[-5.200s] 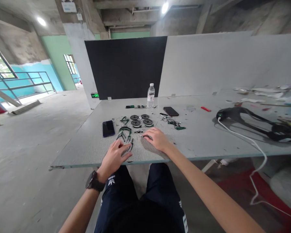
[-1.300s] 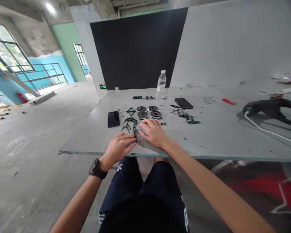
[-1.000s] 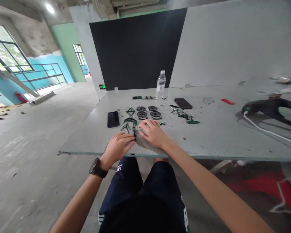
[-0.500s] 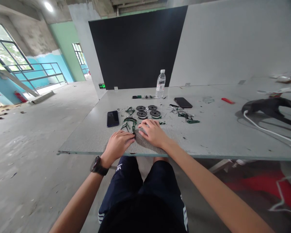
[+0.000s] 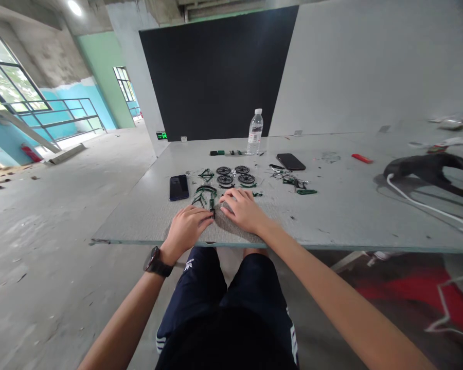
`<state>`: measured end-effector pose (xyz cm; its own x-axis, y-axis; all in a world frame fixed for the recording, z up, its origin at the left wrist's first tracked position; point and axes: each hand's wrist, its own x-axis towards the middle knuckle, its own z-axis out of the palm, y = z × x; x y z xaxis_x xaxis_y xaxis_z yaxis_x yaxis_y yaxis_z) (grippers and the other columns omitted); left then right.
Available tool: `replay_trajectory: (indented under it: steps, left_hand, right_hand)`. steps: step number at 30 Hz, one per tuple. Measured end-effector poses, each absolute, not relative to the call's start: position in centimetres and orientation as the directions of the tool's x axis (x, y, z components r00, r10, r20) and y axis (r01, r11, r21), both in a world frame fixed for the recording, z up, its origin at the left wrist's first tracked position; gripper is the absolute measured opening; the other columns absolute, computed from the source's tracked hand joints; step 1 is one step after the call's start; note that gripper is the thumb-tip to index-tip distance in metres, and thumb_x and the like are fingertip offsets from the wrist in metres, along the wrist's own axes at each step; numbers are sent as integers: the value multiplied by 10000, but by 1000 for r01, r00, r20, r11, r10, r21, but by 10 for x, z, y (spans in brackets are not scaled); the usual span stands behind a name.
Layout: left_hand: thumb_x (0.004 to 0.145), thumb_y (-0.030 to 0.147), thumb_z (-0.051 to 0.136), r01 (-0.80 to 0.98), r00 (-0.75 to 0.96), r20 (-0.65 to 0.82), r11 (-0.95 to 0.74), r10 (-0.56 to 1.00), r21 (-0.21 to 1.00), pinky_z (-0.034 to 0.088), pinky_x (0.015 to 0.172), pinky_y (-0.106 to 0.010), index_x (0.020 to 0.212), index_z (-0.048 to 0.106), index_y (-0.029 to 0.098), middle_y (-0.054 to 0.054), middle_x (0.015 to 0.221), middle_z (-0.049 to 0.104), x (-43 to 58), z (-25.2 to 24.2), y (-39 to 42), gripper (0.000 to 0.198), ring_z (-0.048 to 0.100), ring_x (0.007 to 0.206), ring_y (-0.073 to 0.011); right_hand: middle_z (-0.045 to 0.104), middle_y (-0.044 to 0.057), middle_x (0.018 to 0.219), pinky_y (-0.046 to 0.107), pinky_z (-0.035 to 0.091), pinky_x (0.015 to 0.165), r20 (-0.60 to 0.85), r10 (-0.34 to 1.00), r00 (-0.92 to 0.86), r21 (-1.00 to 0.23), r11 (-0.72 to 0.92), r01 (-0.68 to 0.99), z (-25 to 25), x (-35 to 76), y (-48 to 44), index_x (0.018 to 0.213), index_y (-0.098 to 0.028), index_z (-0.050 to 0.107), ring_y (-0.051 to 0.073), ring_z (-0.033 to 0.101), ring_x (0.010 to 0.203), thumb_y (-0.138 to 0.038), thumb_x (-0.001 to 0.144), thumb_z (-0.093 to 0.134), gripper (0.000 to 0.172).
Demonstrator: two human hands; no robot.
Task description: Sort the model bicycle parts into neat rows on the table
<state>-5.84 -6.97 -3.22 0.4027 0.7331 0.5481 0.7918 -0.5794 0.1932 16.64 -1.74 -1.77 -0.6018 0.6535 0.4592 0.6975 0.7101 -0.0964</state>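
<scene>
A narrow dark part (image 5: 212,212) lay near the front edge of the table (image 5: 339,216), right of its front-left corner. The left hand (image 5: 187,227) touched it with its fingertips, whether pinching or not I couldn't tell. The right hand (image 5: 246,210) curved just beside, its grasp hidden. Beyond lay four black wheels (image 5: 247,179); a bottle (image 5: 255,134) stood by the back edge.

1 head-worn camera faces forward and down from above the navy-blue fabric shorts (image 5: 254,280), past the nearby bare left hand (image 5: 185,225) and bare right hand (image 5: 245,210), across the flat grey table (image 5: 343,210).
</scene>
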Motion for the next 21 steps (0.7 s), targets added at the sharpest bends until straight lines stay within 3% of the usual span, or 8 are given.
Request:
replay_trajectory:
  steps: [7,12,16,21]
  left_hand:
    - [997,393,612,789,387,604,-590,697,175,502,920,-339,1061,737,219,-40,1061,764,-58,-31,-76,224,667,978,-197]
    - [1051,402,487,831,335,620,-533,710,161,434,744,-300,816,660,197,-41,782,665,-55,-30,-84,356,590,773,-175]
    - [1046,408,460,879,296,581,-454,759,145,255,568,-301,663,544,210,-8,613,558,-53,-34,-87,439,474,576,-148]
    - [1042,427,436,916,275,509,-383,816,119,143,555,-321,619,535,210,-9,552,567,-51,-35,-88,486,432,494,-139]
  right_hand:
    - [634,120,1256,473,355,1037,523,657,-542,-168,704,690,-11,180,-13,1185,-224,636,277,573,1171,-206,1028,350,326]
    - [685,104,1255,494,415,1000,488,749,-449,-265,617,742,1,211,-14,1204,-255,651,290,604,1178,-252,1049,329,357]
    - [697,79,1274,493,437,1019,404,760,-509,-233,623,746,-3,220,-19,1215,-258,668,283,588,1227,-293,1039,412,312]
    - [676,87,1293,488,436,1020,431,716,-549,-111,646,756,-15,211,-19,1268,-263,680,284,562,1243,-295,1038,438,335]
